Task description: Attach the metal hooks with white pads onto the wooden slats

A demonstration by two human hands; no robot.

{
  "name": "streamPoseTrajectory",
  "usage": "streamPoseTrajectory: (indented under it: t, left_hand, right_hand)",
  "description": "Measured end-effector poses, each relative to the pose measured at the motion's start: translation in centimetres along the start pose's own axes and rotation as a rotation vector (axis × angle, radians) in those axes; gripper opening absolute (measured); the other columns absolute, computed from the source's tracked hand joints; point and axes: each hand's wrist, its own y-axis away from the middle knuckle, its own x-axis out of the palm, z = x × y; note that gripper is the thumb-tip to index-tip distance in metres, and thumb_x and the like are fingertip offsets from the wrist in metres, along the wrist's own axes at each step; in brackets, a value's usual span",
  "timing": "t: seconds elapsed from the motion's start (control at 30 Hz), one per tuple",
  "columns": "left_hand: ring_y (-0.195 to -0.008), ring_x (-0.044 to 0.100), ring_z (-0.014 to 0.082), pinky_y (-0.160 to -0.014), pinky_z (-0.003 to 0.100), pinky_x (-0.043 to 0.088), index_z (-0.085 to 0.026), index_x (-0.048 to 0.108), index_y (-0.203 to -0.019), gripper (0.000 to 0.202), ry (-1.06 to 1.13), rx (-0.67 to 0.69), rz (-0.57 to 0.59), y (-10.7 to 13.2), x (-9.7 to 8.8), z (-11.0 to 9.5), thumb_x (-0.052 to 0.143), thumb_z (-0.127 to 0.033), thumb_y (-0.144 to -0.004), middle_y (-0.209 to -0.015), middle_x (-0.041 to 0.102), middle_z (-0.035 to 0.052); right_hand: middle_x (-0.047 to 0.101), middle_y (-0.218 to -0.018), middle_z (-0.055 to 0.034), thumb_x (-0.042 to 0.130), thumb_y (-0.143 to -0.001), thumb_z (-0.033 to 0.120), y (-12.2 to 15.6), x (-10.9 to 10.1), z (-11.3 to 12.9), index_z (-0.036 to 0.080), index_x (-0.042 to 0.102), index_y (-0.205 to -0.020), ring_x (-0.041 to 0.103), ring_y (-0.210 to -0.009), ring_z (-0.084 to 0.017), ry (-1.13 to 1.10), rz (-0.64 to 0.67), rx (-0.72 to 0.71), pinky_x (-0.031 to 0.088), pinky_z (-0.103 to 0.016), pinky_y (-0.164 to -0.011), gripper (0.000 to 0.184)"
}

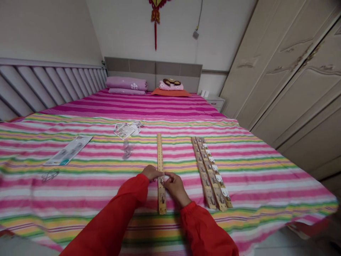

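Observation:
A narrow wooden strip with rows of small holes [159, 153] lies lengthwise on the striped cloth in front of me. Near its close end sits a small metal fitting [163, 198]; another metal fitting [161, 180] shows between my hands. From the left, my left hand [150, 173] has its fingers closed over the strip's edge. On the other side my right hand [174, 185] pinches thumb and forefinger together at the strip, meeting the left fingertips. What is in that pinch is too small to tell.
Several wooden strips with metal fittings [209, 172], some with white pieces, lie to the right. Clear packets [128, 130], small transparent pieces [127, 149], a flat packet [69, 149] and thin wire-like loops [50, 174] lie left. Wardrobe doors [290, 71] stand at right.

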Motion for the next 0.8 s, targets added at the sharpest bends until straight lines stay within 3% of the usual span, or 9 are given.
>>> streamPoseTrajectory:
  t: [0.17, 0.47, 0.63, 0.7, 0.8]
  left_hand:
    - [-0.042, 0.042, 0.0125, -0.045, 0.025, 0.028, -0.021, 0.045, -0.038, 0.039, -0.109, 0.057, -0.08, -0.6, 0.4, 0.6, 0.066, -0.043, -0.062, -0.034, 0.04, -0.0032]
    - [-0.035, 0.037, 0.0097, -0.041, 0.023, 0.027, -0.021, 0.048, -0.041, 0.039, 0.081, 0.132, -0.034, -1.0, 0.8, 2.3, 0.06, -0.049, -0.064, -0.034, 0.043, -0.0027]
    - [-0.032, 0.035, 0.0087, -0.038, 0.023, 0.027, -0.019, 0.05, -0.049, 0.035, 0.153, 0.128, -0.046, -0.5, -1.1, 3.1, 0.06, -0.051, -0.061, -0.036, 0.047, -0.0035]
    - [-0.038, 0.042, 0.0098, -0.042, 0.023, 0.034, -0.019, 0.053, -0.053, 0.031, 0.226, 0.187, -0.258, -0.6, -2.9, 3.8, 0.059, -0.047, -0.061, -0.042, 0.05, -0.0033]
    - [-0.056, 0.054, 0.0138, -0.058, 0.026, 0.045, -0.017, 0.061, -0.067, 0.024, 0.27, 0.21, -0.823, -1.1, -6.3, 5.4, 0.059, -0.04, -0.061, -0.059, 0.058, -0.0004]
  right_hand:
    - [0.039, -0.041, 0.0122, 0.067, -0.049, 0.017, -0.3, 0.0, 0.0, 0.014, 0.069, -0.087, 0.032, -0.04, -0.007, 0.004, -0.005, 0.003, 0.025, -0.021, -0.041, 0.039]
    - [0.042, -0.04, 0.0135, 0.067, -0.047, 0.019, 0.5, -0.3, 0.5, 0.012, 0.063, -0.094, 0.032, -0.037, -0.005, -0.104, 0.003, 0.045, 0.024, -0.02, -0.039, 0.048]
    - [0.044, -0.038, 0.0135, 0.066, -0.052, 0.021, 1.1, -1.0, 1.3, 0.007, 0.055, -0.108, 0.03, -0.029, -0.006, -0.14, 0.092, 0.109, 0.019, -0.02, -0.033, 0.058]
    - [0.043, -0.037, 0.0136, 0.067, -0.055, 0.024, 1.2, -1.1, 1.4, 0.008, 0.055, -0.108, 0.029, -0.027, -0.006, -0.155, 0.103, 0.112, 0.016, -0.019, -0.031, 0.057]
    - [0.043, -0.037, 0.0128, 0.068, -0.058, 0.032, 1.2, -1.0, 1.3, 0.01, 0.056, -0.103, 0.028, -0.026, -0.005, -0.17, 0.083, 0.102, 0.016, -0.019, -0.03, 0.051]
